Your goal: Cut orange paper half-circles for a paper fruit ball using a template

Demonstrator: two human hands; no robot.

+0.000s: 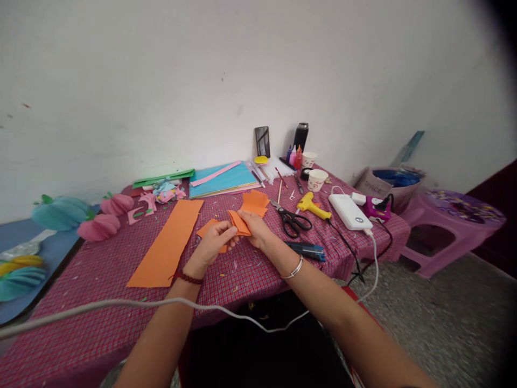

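Note:
Between my two hands is a small folded piece of orange paper, held just above the table. My left hand pinches its lower left side with thumb and fingers. On the right side, my right hand grips the same paper, its fingers partly hidden behind it. Under and behind my hands lie more orange pieces, one a creased orange sheet. A long orange paper strip lies flat to the left. Black-handled scissors rest to the right of my right hand.
Beyond the scissors lie a yellow glue gun, a blue stapler and a white power bank. Paper cups stand farther back. Blue paper sheets lie near the wall. Pink paper pumpkins sit left. A white cable crosses in front.

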